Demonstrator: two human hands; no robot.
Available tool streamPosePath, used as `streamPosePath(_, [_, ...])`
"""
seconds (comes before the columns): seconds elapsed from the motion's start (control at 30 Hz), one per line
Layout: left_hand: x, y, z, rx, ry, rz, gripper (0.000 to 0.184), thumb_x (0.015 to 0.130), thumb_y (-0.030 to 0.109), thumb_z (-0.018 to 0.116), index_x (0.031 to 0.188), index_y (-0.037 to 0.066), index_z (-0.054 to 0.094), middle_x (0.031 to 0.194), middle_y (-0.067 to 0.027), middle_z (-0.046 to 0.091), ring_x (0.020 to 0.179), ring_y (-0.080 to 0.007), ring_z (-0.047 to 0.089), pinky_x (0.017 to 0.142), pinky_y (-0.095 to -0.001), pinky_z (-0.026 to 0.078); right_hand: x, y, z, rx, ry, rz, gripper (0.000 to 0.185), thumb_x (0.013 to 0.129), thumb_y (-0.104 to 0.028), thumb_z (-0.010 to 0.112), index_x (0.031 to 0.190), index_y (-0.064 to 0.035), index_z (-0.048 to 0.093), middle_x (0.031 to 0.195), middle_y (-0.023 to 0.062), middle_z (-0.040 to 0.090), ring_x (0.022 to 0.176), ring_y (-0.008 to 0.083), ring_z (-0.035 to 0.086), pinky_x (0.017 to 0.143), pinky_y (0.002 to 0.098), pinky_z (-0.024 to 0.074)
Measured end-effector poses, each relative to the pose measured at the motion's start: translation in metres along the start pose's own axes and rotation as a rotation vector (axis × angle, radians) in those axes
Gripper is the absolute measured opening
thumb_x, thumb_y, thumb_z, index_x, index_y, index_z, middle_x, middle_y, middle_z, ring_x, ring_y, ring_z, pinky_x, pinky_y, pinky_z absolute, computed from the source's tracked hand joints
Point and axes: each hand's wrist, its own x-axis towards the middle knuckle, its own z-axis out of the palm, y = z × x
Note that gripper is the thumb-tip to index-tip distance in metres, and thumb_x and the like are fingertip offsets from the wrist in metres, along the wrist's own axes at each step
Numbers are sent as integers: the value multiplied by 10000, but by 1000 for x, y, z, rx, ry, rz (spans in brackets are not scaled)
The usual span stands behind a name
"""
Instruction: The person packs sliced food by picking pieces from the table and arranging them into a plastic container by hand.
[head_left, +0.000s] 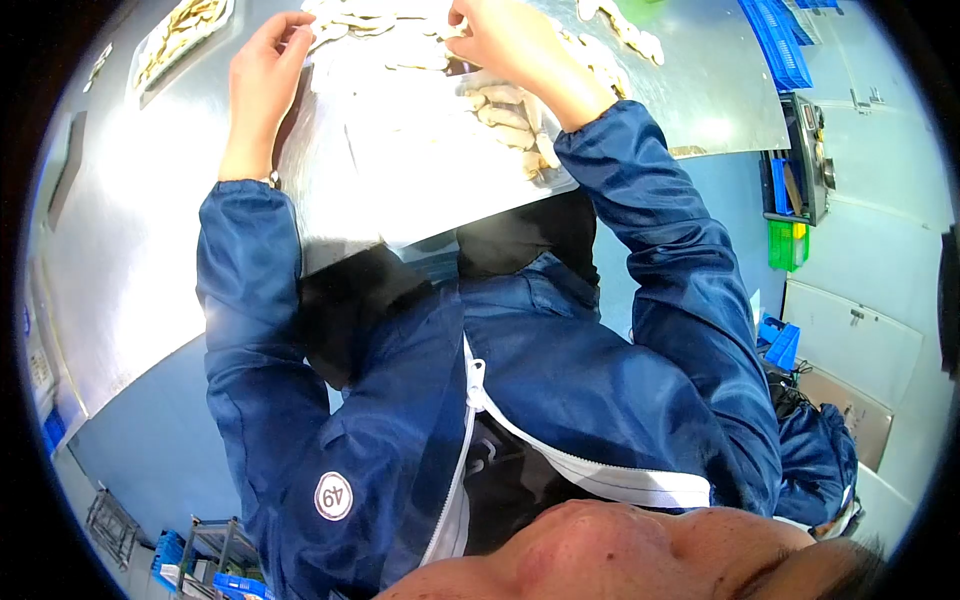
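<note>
1. Pale, finger-like pieces (510,118) lie on the metal table (150,230), clustered in front of the right wrist and spread out flat between and beyond the hands. Glare hides what the near cluster rests on.
2. The left hand (265,80) has thumb and forefinger curved together at the spread's left end; whether they pinch a piece, one cannot tell.
3. The right hand (510,40) has its bent fingers among the pieces, partly cut off by the picture's top edge; its grip cannot be told either.
4. A tray (138,92) of similar pieces stands left of the left hand.
5. The pieces look light, probably soft and perhaps moist, so they may slip, bruise or snap under a hard squeeze.
6. A gentle fingertip pinch across the thick middle seems best; the thin ends look weaker.
</note>
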Motion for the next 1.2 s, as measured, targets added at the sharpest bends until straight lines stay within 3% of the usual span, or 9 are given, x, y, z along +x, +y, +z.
streamPosePath(0.13, [2,-3,5,-93,-2,-36,246,1009,225,636,1176,64,719,991,-28,749,950,-98,695,812,-231,512,0,-8,-13,355,-76,120,164,867,-163,704,926,-10,711,811,141,730,744,277,716,669,406,547])
streamPosePath(0.23, [2,-3,2,-54,-8,-34,240,1008,219,638,1175,66,718,996,-24,741,951,-98,692,829,-233,514,-14,-5,-34,295,-44,-60,224,869,-213,727,948,-4,703,831,149,726,719,256,699,656,379,554])
streamPosePath(0.33, [4,-15,3,-129,-25,-16,240,1008,216,638,1177,64,715,1000,-29,737,952,-96,686,840,-235,509,-55,-10,-57,338,-182,-129,226,892,-272,703,999,-80,759,835,90,747,756,220,715,730,351,554])
streamPosePath(0.47, [1,0,6,-35,-13,-8,241,991,213,640,1165,65,717,963,-34,739,896,-100,668,815,-247,506,-102,-11,-72,317,-496,-125,222,906,-244,749,1025,-58,765,913,94,747,830,186,709,765,291,547])
streamPosePath(0.53, [0,-3,9,-76,24,13,246,956,221,650,1137,75,728,896,-40,744,781,-109,643,750,-271,514,-116,-8,-61,312,-448,-131,204,883,-216,753,1006,-53,766,902,96,737,825,220,703,756,307,540])
streamPosePath(0.83, [-3,-6,11,-108,34,-8,246,959,230,650,1138,85,735,897,-49,743,788,-123,644,762,-279,516,-127,-13,-39,79,-239,-225,155,820,-175,706,913,-58,742,885,134,710,809,335,679,708,410,529])
streamPosePath(0.93, [-3,-1,7,-36,-34,-21,247,1009,194,639,1176,24,704,1005,-30,728,936,-92,671,823,-229,504,-127,-16,-39,81,-205,-261,156,827,-195,700,894,-57,731,864,128,713,785,343,678,702,429,528])
streamPosePath(1.03, [-4,2,8,-10,-35,-4,243,1006,194,640,1172,30,708,990,-26,729,923,-93,673,814,-229,505,-116,-15,-46,114,-237,-272,160,859,-210,682,895,-60,724,823,137,707,770,345,686,702,434,536])
streamPosePath(1.2, [-5,10,7,-9,-25,40,240,997,201,645,1165,43,713,952,-30,733,866,-92,665,788,-239,506,-111,-1,-65,-240,11,55,279,889,-323,672,826,-57,725,784,168,702,775,368,704,690,450,547])
